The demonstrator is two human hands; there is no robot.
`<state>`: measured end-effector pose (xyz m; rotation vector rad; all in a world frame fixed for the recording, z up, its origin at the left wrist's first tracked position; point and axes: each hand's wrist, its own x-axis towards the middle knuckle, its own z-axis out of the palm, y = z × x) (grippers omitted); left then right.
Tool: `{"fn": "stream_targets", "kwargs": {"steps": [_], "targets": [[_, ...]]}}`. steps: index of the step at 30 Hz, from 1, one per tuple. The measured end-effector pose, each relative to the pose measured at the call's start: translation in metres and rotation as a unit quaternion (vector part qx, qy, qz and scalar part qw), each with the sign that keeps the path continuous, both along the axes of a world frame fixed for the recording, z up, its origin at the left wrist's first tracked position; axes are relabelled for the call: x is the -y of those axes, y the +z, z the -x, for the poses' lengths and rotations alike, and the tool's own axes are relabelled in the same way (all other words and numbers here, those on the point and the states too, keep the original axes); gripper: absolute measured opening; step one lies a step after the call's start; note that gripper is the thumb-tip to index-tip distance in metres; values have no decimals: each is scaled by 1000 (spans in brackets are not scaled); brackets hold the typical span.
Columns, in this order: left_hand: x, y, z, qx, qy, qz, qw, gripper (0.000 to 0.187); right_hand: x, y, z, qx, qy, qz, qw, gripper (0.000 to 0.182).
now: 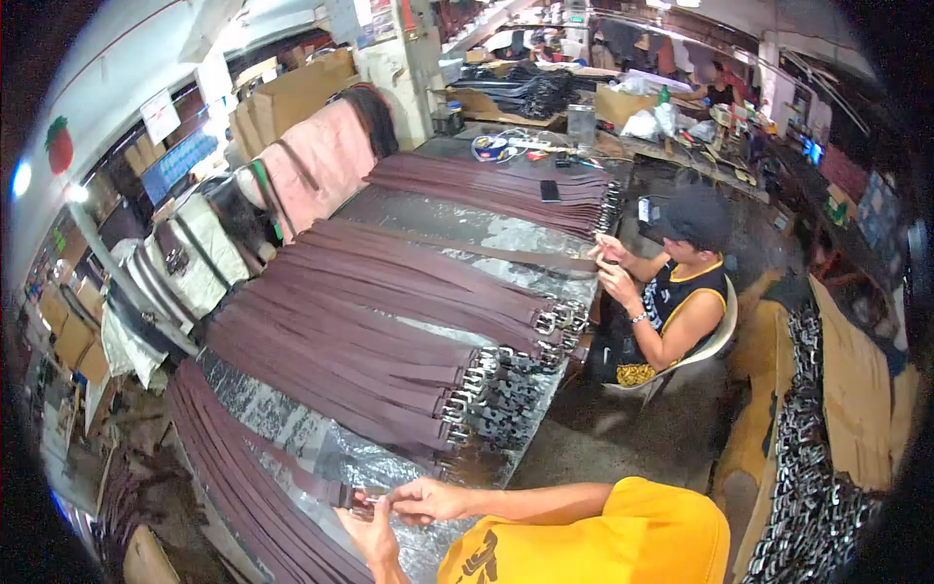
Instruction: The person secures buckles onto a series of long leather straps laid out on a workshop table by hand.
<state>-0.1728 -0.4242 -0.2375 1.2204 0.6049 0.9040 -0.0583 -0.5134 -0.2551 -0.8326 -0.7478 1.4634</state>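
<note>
At the bottom of the head view, my left hand (370,535) closes on the end of a dark brown belt (309,481). Pressed in beside it, my right hand (428,501) has its fingers pinched together at the same belt end. A small shiny metal piece, apparently the buckle, shows between the hands; its details are too small to make out. The rest of that strap runs back to the upper left across the table. Left of my hands lies a bundle of brown belts (229,487), and beyond them is a large pile of belts (336,355) with metal buckles (472,384).
A seated co-worker (686,282) holds another belt at the table's right edge. More belts (486,190) lie farther back with a dark phone-like object (550,190) on them. A heap of buckles (808,467) lies beside cardboard (851,380) at right. Plastic film (360,453) covers part of the table.
</note>
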Motion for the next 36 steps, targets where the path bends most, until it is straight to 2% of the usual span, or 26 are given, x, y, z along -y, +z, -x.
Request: {"fn": "stream_targets", "kwargs": {"steps": [1,4,7,9,10,11,12,13,14,15,16,18,19,21,23,25,27,29,30,31,32,33,34,35,36], "targets": [[0,1,3,17,-8,30,999,61,-1,3,-2,30,-2,30,999,31],[-4,-10,5,16,13,44,999,49,-7,-9,3,-2,-17,66,998,31],[-11,-28,9,-4,37,26,999,43,-9,-15,4,30,-49,86,995,22],[-12,-43,14,-7,51,82,995,29,-7,-9,-3,151,-17,76,985,21],[-7,-42,14,-32,68,117,990,23,-10,-25,-9,177,27,51,983,20],[-3,-38,17,-66,46,143,986,29,-15,-40,-15,201,69,24,977,20],[5,-32,12,-54,40,121,990,37,-17,-24,-16,188,47,6,981,21],[8,-37,14,-100,-5,134,986,42,-20,-9,-16,174,22,-10,984,23],[11,-47,11,-96,6,133,986,36,-25,-22,-19,133,28,45,990,22],[2,-86,4,-58,22,56,997,38,-27,-13,-22,128,57,74,987,21],[2,-63,9,-10,-65,178,982,40,-26,-11,-22,127,51,61,989,20],[-11,-31,-5,77,-62,291,952,42,-21,3,-24,112,44,63,991,20],[-20,-29,-21,111,25,283,952,43,-16,18,-28,101,42,78,991,21],[-72,-18,-28,159,54,345,924,48,-1,30,-43,103,72,85,988,30],[-137,-20,-32,168,47,290,941,51,21,49,-56,76,65,77,992,34],[-213,-14,-31,175,21,192,965,50,47,56,-73,107,53,15,993,38],[-260,50,-34,238,49,219,945,50,76,58,-96,31,111,-22,993,45],[-297,114,-32,241,-15,153,958,53,107,45,-109,48,81,-60,994,42],[-297,154,-37,229,4,97,968,55,117,45,-115,58,77,-75,993,40],[-311,183,-42,270,-48,100,956,55,125,56,-118,68,96,-79,990,38],[-304,218,-51,256,-3,24,966,54,132,57,-128,139,119,-80,980,34],[-291,252,-54,194,13,-80,978,52,130,65,-124,91,102,-142,980,29],[-304,276,-53,177,-38,-127,975,45,128,74,-112,76,44,-182,979,28],[-289,305,-63,254,-22,-74,964,43,128,78,-106,54,6,-205,977,27],[-296,325,-63,245,-65,-127,959,42,127,82,-100,35,-32,-228,972,26]]}}
